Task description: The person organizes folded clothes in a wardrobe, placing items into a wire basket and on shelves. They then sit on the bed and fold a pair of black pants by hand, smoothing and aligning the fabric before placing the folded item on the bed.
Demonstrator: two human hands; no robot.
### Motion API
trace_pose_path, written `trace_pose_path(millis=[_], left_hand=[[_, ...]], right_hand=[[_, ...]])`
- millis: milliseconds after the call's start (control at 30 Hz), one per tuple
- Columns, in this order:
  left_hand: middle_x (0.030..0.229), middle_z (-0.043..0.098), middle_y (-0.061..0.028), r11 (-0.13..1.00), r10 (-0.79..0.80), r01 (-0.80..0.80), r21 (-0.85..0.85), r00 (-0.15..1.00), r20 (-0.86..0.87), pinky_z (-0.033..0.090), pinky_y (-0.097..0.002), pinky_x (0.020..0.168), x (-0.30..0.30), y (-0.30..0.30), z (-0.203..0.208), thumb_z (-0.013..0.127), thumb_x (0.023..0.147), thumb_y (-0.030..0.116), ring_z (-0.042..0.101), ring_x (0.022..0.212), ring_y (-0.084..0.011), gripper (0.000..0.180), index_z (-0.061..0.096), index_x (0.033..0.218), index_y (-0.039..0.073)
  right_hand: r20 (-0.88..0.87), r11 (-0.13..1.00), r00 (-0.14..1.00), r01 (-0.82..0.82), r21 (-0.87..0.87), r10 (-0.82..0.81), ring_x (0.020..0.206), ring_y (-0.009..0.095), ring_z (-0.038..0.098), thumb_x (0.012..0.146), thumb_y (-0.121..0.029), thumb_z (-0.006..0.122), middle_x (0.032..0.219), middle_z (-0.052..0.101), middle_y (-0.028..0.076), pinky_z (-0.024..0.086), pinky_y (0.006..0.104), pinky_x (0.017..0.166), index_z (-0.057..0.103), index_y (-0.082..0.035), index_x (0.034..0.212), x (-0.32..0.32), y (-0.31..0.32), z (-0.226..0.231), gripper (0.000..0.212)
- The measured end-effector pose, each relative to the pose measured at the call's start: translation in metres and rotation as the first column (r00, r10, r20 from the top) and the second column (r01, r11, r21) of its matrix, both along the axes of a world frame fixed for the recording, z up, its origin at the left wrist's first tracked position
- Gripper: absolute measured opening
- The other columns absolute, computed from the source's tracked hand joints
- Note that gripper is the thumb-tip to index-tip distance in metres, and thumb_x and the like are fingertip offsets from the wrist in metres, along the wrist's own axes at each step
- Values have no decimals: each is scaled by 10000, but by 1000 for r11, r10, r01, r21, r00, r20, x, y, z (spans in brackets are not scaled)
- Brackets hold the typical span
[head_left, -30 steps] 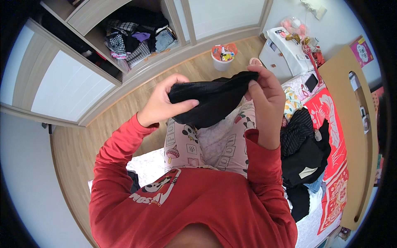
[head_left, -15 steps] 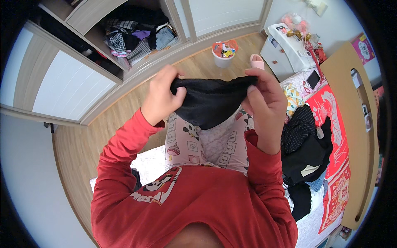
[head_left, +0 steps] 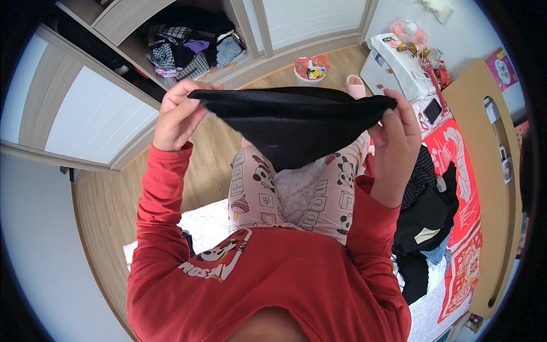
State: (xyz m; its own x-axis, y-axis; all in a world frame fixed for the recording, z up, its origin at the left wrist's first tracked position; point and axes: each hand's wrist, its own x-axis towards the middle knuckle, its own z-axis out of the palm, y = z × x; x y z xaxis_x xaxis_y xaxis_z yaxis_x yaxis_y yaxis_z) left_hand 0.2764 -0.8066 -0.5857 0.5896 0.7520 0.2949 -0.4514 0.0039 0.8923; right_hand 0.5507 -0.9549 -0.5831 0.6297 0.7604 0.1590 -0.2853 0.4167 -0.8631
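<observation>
A black piece of clothing (head_left: 290, 122) is stretched wide between my two hands, above my knees. Its upper edge runs nearly straight, and the cloth narrows downward to a rounded point. What kind of garment it is I cannot make out. My left hand (head_left: 181, 114) pinches one upper corner between thumb and fingers. At the opposite corner, my right hand (head_left: 399, 128) grips the cloth in the same way. Pink trousers with panda prints (head_left: 265, 188) cover my legs under it.
Dark clothes (head_left: 424, 219) lie heaped on the bed to my right, beside a red patterned cloth (head_left: 456, 154). An open wardrobe compartment (head_left: 196, 51) holds jumbled clothes. A white bin (head_left: 307, 81), a pink slipper (head_left: 355, 86) and a white cabinet (head_left: 383, 71) stand ahead.
My hands have moved apart, the left one to the left and up, the right one to the right. The black cloth is now stretched much wider.
</observation>
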Motion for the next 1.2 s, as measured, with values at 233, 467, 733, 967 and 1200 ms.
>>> trace_pose_path(millis=[233,467,733,967,1200], left_hand=[[639,495,-84,318,189,322,892,900,-392,435,-454,846,0,-43,69,578,731,34,510,620,-191,35,586,743,2],[742,537,-110,148,314,469,870,812,-491,434,-408,735,1,-50,71,527,667,-68,515,663,-250,229,590,871,14],[781,469,-78,221,572,541,811,602,-557,353,-322,663,6,-44,55,669,661,226,421,706,-246,370,611,1011,119],[853,520,-60,170,472,548,819,684,-556,367,-423,869,17,-39,25,735,610,220,491,878,-234,318,634,894,119],[1034,502,-106,423,486,315,850,713,-506,401,-370,864,41,-71,13,739,597,176,503,954,-268,457,568,1005,65]], right_hand=[[-25,999,1000,4,46,-3,550,16,356,817,24,438,706,471,-30,294,167,477,550,26,1038,22,16,-3,248],[-15,998,1000,-3,70,4,547,21,349,821,5,450,662,403,-54,301,174,496,545,19,1055,26,21,-2,253],[42,996,996,-85,34,84,549,14,364,814,19,444,665,405,-57,315,162,483,539,15,1047,5,12,20,252],[87,976,975,-211,53,206,572,3,370,828,27,384,839,541,17,272,129,465,511,28,1060,-19,14,32,265],[112,938,934,-345,46,338,615,16,439,813,37,433,858,538,12,329,149,501,547,-19,1046,-30,14,30,265]])
